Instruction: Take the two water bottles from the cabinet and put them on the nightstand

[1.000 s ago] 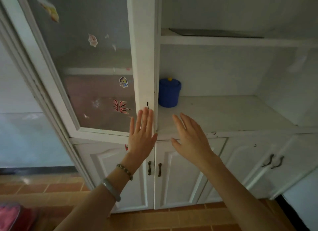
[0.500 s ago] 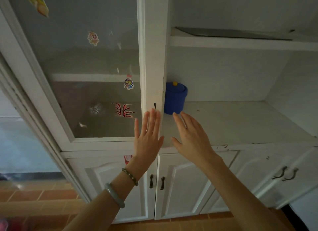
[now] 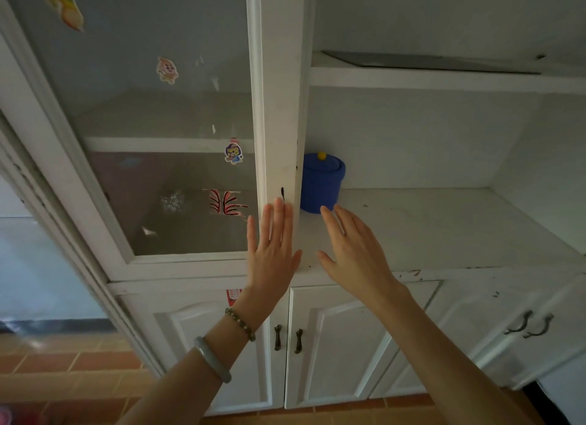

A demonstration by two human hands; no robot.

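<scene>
A tall white cabinet [image 3: 279,107] fills the view. My left hand [image 3: 272,250] is raised flat with fingers apart, its fingertips against the right frame of the glass door [image 3: 158,177]. To its right, my right hand [image 3: 355,253] hovers open over the front edge of the open shelf [image 3: 444,228]. Neither hand holds anything. No water bottles and no nightstand are in view.
A blue lidded pot [image 3: 322,183] with a yellow knob stands at the left back of the open shelf. A dark flat sheet [image 3: 428,61] lies on the shelf above. Stickers dot the glass door. Below are closed white doors with dark handles [image 3: 287,340], then tiled floor [image 3: 63,370].
The view has moved closer to the cabinet and tilted up a little. Both hands have stayed raised and open, now slightly higher against the door frame and shelf edge.
</scene>
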